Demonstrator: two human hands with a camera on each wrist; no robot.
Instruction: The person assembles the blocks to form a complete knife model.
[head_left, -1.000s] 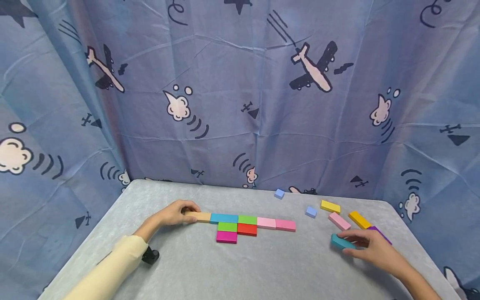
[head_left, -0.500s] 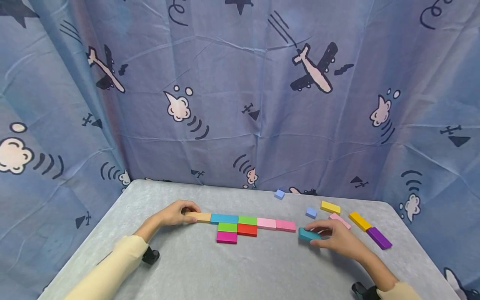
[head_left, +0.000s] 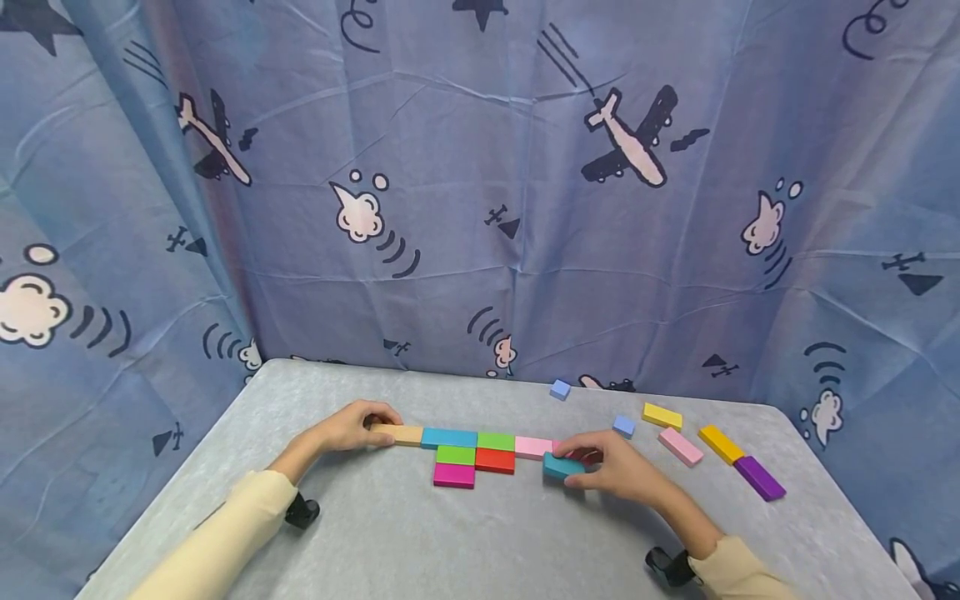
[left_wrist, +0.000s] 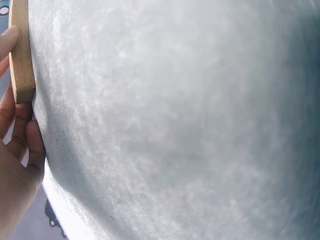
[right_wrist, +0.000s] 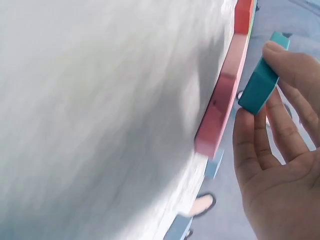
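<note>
My left hand [head_left: 352,427] pinches a plain wooden block [head_left: 403,435], which forms the left end of a row on the table. Rightward along that row lie a blue block [head_left: 448,437], a green block [head_left: 496,441], a light pink block [head_left: 533,447] and a darker pink block [right_wrist: 218,112], mostly hidden in the head view. A second green block [head_left: 455,455] and a red block [head_left: 495,461] sit against the near side, with a magenta block [head_left: 453,476] nearest me. Between thumb and fingers, my right hand [head_left: 618,471] holds a teal block [head_left: 562,467] above the table, overlapping the row's right end.
Toward the back right of the grey table [head_left: 360,533] lie two small light blue blocks [head_left: 624,426], a yellow block [head_left: 662,416], a pink block [head_left: 681,446], an orange-yellow block [head_left: 721,444] and a purple block [head_left: 760,478]. A patterned curtain [head_left: 420,150] hangs behind the table.
Holding the teal block, my right hand has travelled left from beside the loose blocks to the right end of the row. The left hand stays on the wooden block.
</note>
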